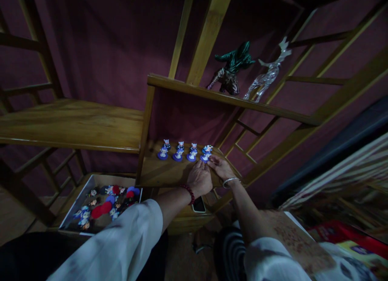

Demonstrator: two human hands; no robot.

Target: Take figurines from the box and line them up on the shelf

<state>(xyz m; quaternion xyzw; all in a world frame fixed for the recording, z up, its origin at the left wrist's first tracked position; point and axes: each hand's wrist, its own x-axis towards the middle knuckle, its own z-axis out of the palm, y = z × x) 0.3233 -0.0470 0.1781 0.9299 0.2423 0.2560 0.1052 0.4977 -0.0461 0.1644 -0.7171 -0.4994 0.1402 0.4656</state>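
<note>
Several small figurines on round purple bases stand in two rows on a wooden shelf (163, 174). The front row has purple-haired ones; the rightmost front figurine (205, 156) is by my hands. My right hand (220, 167), with a silver bangle, has its fingers closed at the right side of that figurine's base. Just in front of the same base, my left hand (200, 179) reaches forward with fingers stretched out, their tips partly hidden. It wears a dark red bead bracelet (189, 194). Behind stands a blue-topped figurine (207, 148), at the right end of the back row.
Low at the left, an open box (71, 212) holds more figurines and red and purple discs. A phone (199, 205) lies below my left wrist. On the upper shelf (230, 98) stand a green hooded statue (233, 68) and a clear deer figure (268, 75). Lattice bars border the right side.
</note>
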